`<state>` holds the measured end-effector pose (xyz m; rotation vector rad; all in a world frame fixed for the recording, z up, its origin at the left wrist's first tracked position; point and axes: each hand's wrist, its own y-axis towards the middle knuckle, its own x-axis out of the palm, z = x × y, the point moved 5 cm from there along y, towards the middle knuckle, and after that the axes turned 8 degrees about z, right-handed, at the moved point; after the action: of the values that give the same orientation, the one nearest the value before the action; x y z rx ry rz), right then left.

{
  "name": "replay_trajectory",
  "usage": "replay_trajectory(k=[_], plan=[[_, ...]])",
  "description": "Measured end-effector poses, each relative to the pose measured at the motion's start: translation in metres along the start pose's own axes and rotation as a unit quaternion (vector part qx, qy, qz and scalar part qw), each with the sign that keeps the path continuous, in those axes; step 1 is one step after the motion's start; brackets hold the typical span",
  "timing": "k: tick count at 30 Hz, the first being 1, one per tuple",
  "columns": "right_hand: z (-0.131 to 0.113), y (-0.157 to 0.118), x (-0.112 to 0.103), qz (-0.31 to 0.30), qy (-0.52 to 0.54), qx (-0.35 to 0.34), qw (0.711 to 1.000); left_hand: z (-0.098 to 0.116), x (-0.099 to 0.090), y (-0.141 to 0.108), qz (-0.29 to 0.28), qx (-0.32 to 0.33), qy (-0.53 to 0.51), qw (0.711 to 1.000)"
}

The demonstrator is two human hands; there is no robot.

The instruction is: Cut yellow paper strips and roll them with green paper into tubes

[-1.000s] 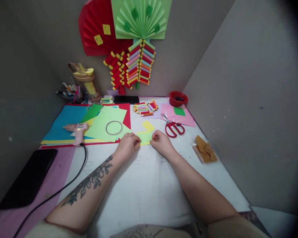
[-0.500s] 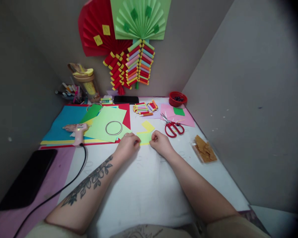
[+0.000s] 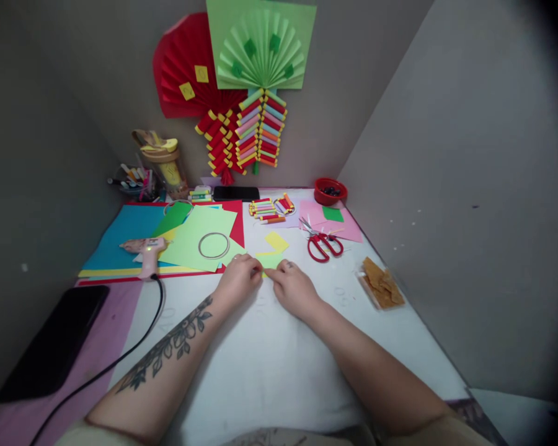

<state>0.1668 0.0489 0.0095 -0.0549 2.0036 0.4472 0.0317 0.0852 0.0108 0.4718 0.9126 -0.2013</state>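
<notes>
The white-covered tabletop (image 3: 265, 365) is stretching between the hands and the person. The right hand (image 3: 295, 290) is extending a finger; the left hand (image 3: 240, 277) is curling its fingers, its pinch seemingly hidden. Both are meeting at the near edge of the small green paper (image 3: 274, 262), which is lying crosswise, just short of the yellow scrap (image 3: 277, 242).
</notes>
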Motion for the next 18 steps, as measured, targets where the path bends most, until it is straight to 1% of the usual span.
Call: replay_trajectory(k=[1,3,5,6,8,10,12,15,18], plan=[[-0.005,-0.003,0.0,-0.019,-0.035,-0.014,0.999,-0.001,0.0,0.0,-0.001,-0.001,0.001,1.0],[-0.007,-0.006,-0.002,-0.039,-0.096,-0.011,0.995,-0.002,0.001,0.0,-0.002,-0.003,0.001,1.0],[0.001,-0.007,-0.006,-0.048,-0.13,0.013,0.99,-0.003,0.001,0.0,0.0,-0.003,0.0,1.0],[0.006,-0.008,-0.008,-0.051,-0.131,0.027,0.99,-0.003,0.001,0.0,0.001,-0.002,0.0,1.0],[0.017,-0.006,-0.012,-0.042,-0.097,0.06,0.993,-0.002,0.001,0.0,-0.001,0.001,0.003,1.0],[0.027,-0.003,-0.016,-0.004,-0.044,0.101,0.994,-0.001,0.0,-0.001,-0.004,0.004,0.012,1.0],[0.036,0.0,-0.016,0.042,0.01,0.152,0.987,0.002,-0.002,-0.001,-0.007,0.008,0.028,1.0],[0.048,0.004,-0.005,0.069,0.107,0.214,0.969,0.005,-0.004,-0.002,-0.008,0.019,0.058,0.998],[0.055,0.007,0.009,0.084,0.211,0.246,0.942,0.007,-0.005,-0.004,-0.006,0.03,0.075,0.997]])
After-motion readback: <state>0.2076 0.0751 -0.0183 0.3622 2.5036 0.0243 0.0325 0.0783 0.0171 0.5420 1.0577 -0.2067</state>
